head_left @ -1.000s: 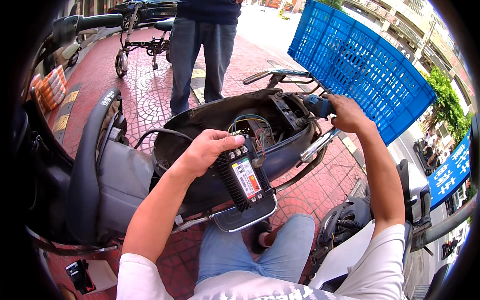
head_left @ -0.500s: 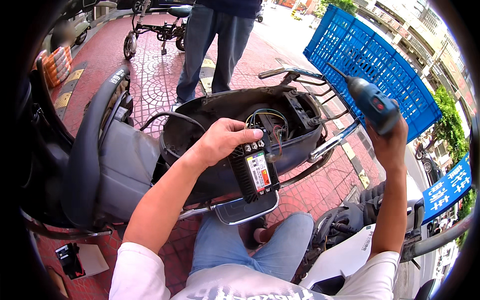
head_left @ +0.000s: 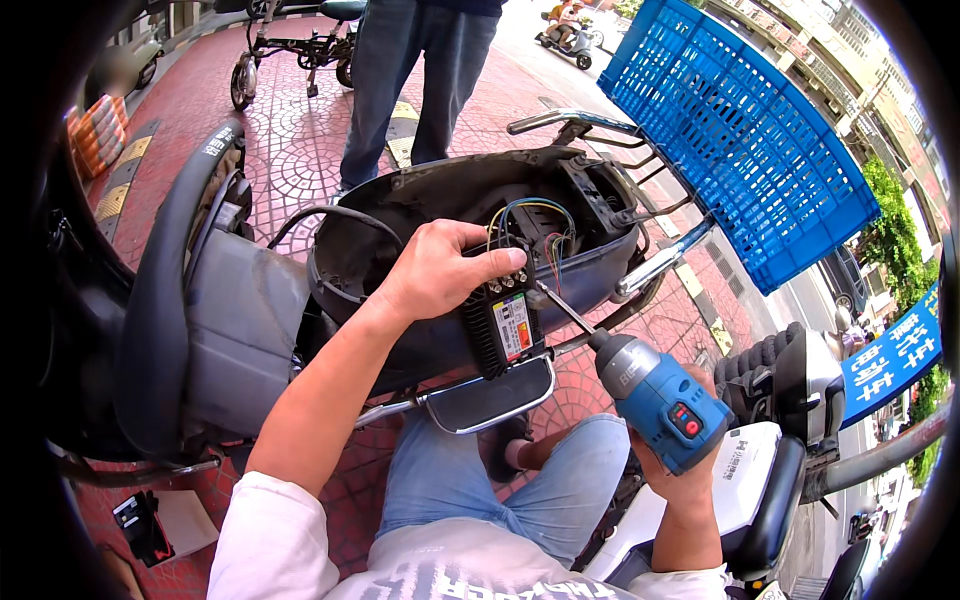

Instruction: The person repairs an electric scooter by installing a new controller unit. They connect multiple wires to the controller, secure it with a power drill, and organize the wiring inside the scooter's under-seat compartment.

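My left hand (head_left: 440, 268) pinches the upper end of a finned black motor controller (head_left: 485, 338), thumb beside its screw terminals. A white and coloured label covers part of its face. Thin coloured wires (head_left: 540, 203) loop behind it, inside the open body of an electric scooter (head_left: 395, 345). My right hand (head_left: 690, 480) is wrapped around the handle of a blue cordless driver (head_left: 665, 400). Its long bit points up and left, the tip close to the controller's terminal end; whether it touches a screw I cannot tell.
A blue plastic crate (head_left: 740, 140) sits on the scooter's rear rack. The lifted seat (head_left: 180, 290) is at left. Someone in jeans (head_left: 415, 80) stands beyond the scooter. A white scooter (head_left: 735, 470) is close on my right; a small open box (head_left: 185, 525) lies at lower left.
My right hand has brought the driver down and left, from beside the crate to the controller. My left hand keeps its hold on the controller. The view has shifted slightly.
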`<state>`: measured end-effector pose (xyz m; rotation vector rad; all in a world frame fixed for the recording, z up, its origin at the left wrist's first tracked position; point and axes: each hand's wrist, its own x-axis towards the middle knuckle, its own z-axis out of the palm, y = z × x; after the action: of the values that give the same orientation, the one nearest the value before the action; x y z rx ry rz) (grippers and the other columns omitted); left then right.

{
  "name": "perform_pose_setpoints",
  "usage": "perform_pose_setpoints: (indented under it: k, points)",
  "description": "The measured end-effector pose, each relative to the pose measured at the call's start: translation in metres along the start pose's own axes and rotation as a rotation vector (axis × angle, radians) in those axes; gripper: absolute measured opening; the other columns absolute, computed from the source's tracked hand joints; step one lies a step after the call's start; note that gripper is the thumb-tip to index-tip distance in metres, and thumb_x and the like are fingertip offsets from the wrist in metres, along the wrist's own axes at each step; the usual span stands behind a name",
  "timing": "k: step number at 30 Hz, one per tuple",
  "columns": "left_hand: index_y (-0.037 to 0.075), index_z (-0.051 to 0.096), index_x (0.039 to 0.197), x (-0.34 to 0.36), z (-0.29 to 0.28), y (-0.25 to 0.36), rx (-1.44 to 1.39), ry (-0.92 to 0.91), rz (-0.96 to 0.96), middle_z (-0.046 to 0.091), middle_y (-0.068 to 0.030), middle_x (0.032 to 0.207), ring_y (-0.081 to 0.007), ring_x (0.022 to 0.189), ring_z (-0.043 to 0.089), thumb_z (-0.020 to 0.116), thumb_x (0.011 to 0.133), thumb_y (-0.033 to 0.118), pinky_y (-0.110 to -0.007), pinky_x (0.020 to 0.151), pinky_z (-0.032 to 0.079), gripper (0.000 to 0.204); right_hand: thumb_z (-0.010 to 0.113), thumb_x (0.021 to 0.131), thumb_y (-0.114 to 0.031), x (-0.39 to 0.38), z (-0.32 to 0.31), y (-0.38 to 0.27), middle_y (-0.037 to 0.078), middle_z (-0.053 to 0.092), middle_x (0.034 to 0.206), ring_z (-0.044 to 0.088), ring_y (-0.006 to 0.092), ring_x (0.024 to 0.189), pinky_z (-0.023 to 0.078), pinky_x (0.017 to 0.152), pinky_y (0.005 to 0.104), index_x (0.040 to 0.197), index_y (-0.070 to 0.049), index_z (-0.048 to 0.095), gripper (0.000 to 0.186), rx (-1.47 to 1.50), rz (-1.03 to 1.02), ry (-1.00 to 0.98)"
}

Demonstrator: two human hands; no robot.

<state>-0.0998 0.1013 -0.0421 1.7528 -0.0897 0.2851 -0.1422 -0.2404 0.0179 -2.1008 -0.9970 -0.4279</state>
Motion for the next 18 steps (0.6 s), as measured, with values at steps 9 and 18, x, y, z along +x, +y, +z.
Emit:
perform_pose_setpoints:
  k: [9,18]
  points:
    - [-0.004,0.081,0.101,-0.002,0.001,0.004,0.161,-0.026,-0.027,0.076,-0.0048,0.080,-0.0065,0.079,0.065,0.082,0.096,0.037,-0.031,0.077,0.056,0.041,0.079,0.072,0.008,-0.014,0.015,0.016,0.012,0.068,0.105,0.070,0.0226,0.091,0.057,0.081,0.0331,0.117,0.003,0.061,0.048,0.093,0.100,-0.028]
    - [-0.003,0.081,0.103,-0.002,0.001,0.003,0.170,-0.029,-0.005,0.076,-0.0057,0.081,-0.0074,0.080,0.066,0.081,0.097,0.037,-0.032,0.078,0.056,0.041,0.081,0.067,0.002,-0.008,0.024,0.017,0.014,0.069,0.094,0.069,0.0304,0.077,0.054,0.073,0.0348,0.103,0.003,0.065,0.039,0.208,0.244,0.052]
